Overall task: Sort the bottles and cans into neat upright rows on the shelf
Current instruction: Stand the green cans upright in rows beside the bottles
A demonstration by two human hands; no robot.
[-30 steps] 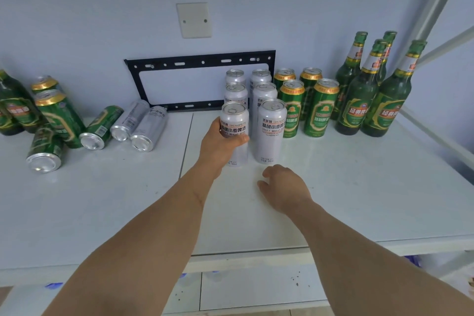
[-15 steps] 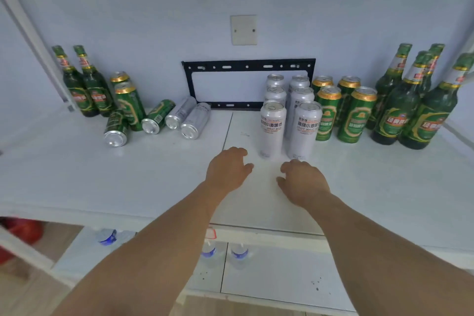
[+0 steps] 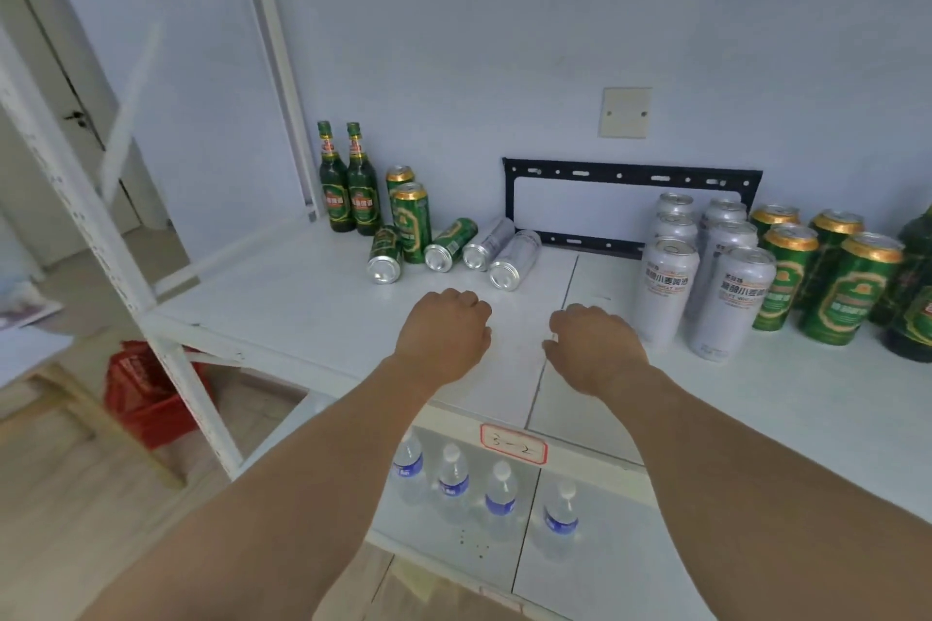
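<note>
White shelf (image 3: pixel 302 308), left hand (image 3: pixel 444 333) and right hand (image 3: pixel 595 348) loosely curled, empty grips

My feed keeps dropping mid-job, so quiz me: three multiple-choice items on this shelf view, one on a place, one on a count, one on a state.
1. Where do the cans that lie on their sides sit?
A. Left of the black bracket, near the two green bottles
B. Among the upright silver cans
C. On the lower shelf

2. How many cans lie on their sides?
A. Two
B. Four
C. Six

3. What are the hands doing?
A. Both grip cans
B. Left grips a bottle
C. Both hold nothing

Answers:
1 A: the lying cans sit left of the black bracket, by the green bottles.
2 B: two green and two silver ones lie there.
3 C: the left hand and right hand hover over the shelf, fingers loosely curled.
</note>
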